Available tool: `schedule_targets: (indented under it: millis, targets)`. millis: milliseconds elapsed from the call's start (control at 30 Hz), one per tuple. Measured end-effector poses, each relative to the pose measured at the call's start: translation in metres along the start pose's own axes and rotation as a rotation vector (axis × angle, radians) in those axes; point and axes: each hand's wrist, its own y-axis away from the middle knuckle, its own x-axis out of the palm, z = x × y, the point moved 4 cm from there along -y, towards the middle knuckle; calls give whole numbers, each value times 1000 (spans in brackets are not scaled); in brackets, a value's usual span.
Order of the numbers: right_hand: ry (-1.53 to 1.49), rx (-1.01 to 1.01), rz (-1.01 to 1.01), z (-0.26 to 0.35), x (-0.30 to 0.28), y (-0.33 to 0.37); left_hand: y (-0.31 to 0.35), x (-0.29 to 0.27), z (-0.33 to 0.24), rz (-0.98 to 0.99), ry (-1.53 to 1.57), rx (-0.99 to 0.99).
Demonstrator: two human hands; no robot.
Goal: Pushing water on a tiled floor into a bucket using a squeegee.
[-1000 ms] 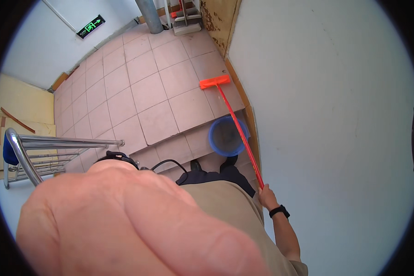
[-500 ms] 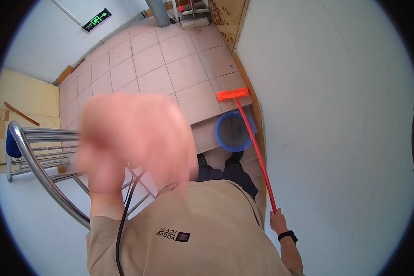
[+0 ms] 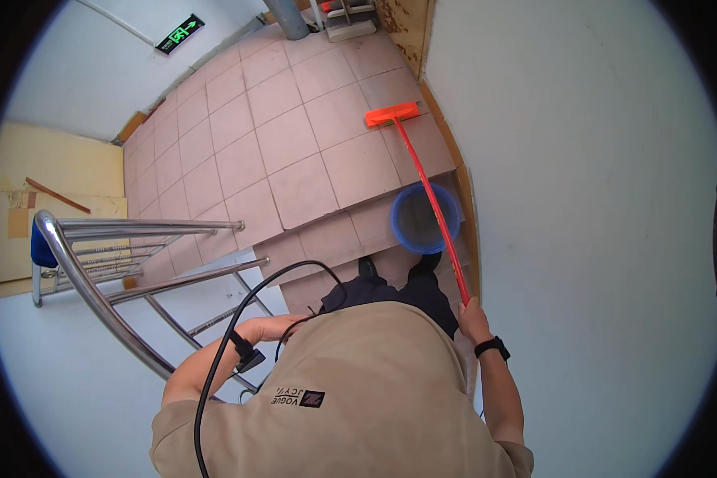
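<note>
While the tiled floor [image 3: 295,159] spreads wide below and a pale wall [image 3: 581,199] rises along the right, a steel stair railing [image 3: 95,279] bends down the left side. On a step just ahead of the person's dark shoes stands a round blue bucket [image 3: 424,217]. Across its rim runs the red mop [image 3: 422,183], its long handle slanting up from the right hand [image 3: 472,319] to an orange flat head resting on the floor tiles near the wall. That hand's fingers are wrapped closed round the handle's lower end. By the chest, the left hand [image 3: 269,327] rests at a black cable [image 3: 239,334]; whether its fingers grip it I cannot tell.
</note>
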Motion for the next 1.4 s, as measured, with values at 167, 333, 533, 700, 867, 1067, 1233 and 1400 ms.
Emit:
schedule_targets:
  millis: [167,333,533,700,867,1067,1233,1400]
  targets:
    - [42,-50,30,12,-8,-29,24,32,4,92,30,171]
    - [68,-83,48,11,-8,-31,29,73,30,109,28,247]
    - [55,-31,61,0,-1,-28,70,125,128,114,91,196]
    - [64,-60,64,3,-1,-32,65,146,137,106,158,162]
    - [82,-57,68,-8,-2,-34,111,116,186,121,212,134]
    - [92,-62,69,-11,-4,-36,64,120,144,144,281,107]
    - [105,-61,63,-11,-2,-32,87,126,190,163,331,71]
    - [65,-57,73,-13,5,-30,80,119,179,179,394,34]
